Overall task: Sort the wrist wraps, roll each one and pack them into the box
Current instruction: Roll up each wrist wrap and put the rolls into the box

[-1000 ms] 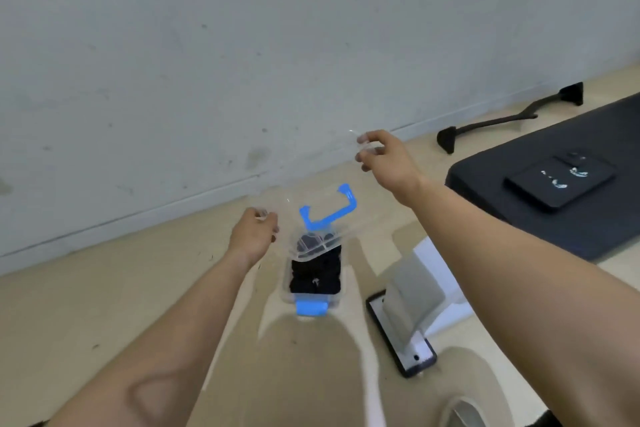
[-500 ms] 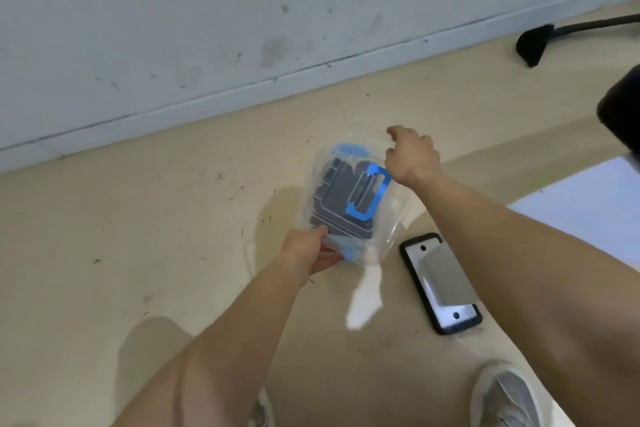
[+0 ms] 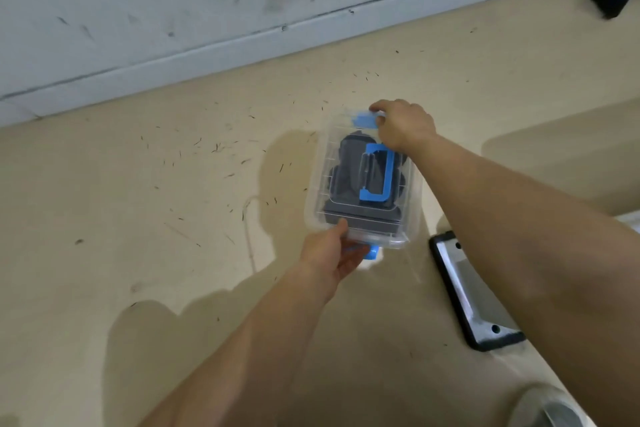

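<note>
Clear box [image 3: 320, 184] down on the floor, dark wraps [image 3: 349, 177] inside under the lid. Left grip [image 3: 329, 253] pinches the box's near end, right grip [image 3: 403, 126] curls over its far latch [image 3: 363, 120] — looks light, stiff and slick, so I'd hold it by the ends.
</note>
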